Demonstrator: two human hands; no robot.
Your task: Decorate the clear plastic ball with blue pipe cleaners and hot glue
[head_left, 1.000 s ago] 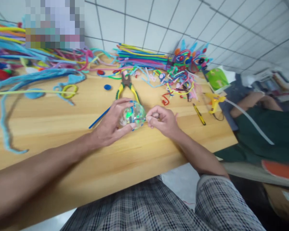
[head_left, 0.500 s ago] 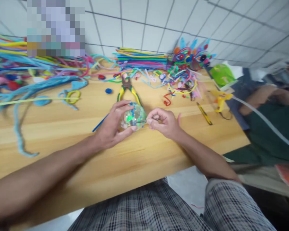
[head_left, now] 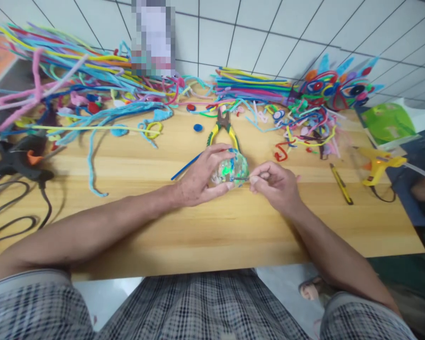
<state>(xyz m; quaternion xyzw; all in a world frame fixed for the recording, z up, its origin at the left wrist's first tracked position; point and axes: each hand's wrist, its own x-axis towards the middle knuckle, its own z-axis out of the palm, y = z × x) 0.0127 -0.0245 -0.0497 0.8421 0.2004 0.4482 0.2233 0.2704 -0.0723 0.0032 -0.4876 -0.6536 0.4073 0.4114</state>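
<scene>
My left hand [head_left: 201, 177] is wrapped round a clear, rounded ball-like object [head_left: 239, 165] with green and blue patches, steadying it on the wooden table. From the right, my right hand [head_left: 274, 184] pinches a thin dark metal tool [head_left: 241, 179], whose tip lies against or in the clear ball; which of the two I cannot tell. The fingers hide most of the tool's handle. Just behind the ball, pliers [head_left: 224, 127] with yellow and green handles lie with their legs spread. A blue stick [head_left: 186, 166] lies beside my left hand.
Pipe cleaners [head_left: 255, 87] lie bundled at the back, with a tangled heap [head_left: 310, 123] to their right. Colourful eyed figures [head_left: 354, 89] stand behind it. A yellow cutter [head_left: 341, 184] and glue gun [head_left: 378, 165] lie right. At left is a black power strip [head_left: 19, 160] with cables.
The view has swung left, so everything on the table appears further right, and the power strip has come into view. Both hands keep their hold on the ball and the tool.
</scene>
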